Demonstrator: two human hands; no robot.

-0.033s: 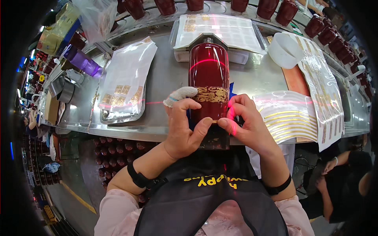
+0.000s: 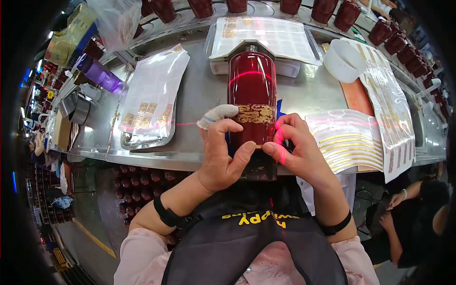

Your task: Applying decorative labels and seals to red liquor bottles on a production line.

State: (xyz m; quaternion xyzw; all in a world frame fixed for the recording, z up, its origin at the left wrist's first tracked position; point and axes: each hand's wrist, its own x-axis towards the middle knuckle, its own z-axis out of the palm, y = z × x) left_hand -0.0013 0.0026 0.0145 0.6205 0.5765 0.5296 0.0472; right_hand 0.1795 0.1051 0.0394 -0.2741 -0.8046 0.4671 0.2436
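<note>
Nearest, at the lower edge: black apron [image 2: 209,247] with yellow lettering, over pale pink sleeves [image 2: 137,256]; black bands [image 2: 166,213] around both forearms. Lower left, beneath the bench, close rows of dark red bottles [image 2: 142,180]; lower right, a co-worker [image 2: 430,228] in black with bare forearms.

Next, at the bench's near edge: left hand [image 2: 221,154] with thumb and forefinger parted, fingertips against the near left part of a dark red bottle [image 2: 251,92], not closed around it; white cloth cover [image 2: 218,115] on one finger. Right hand [image 2: 304,149] with thumb and curled fingers close together at the bottle's near right side; impossible to tell any pinched object between them. Bottle centred between and beyond the hands, neck pointing away, base toward the apron; around its lower part, a gold patterned band [image 2: 256,114]. Across bottle and right hand, lines of red light.

Farther, on the grey metal bench [image 2: 204,88]: to the right, a sheet with curved gold strips [image 2: 351,147], beside a long patterned sheet [image 2: 396,114]; to the left, white sheets [image 2: 156,80] on a metal tray [image 2: 149,145]. Beyond these, a purple bottle [image 2: 97,73] at left, a white round container [image 2: 338,64] at right, and another white sheet [image 2: 289,40] behind the bottle's neck.

Farthest: curving row of dark red containers [image 2: 199,7].
</note>
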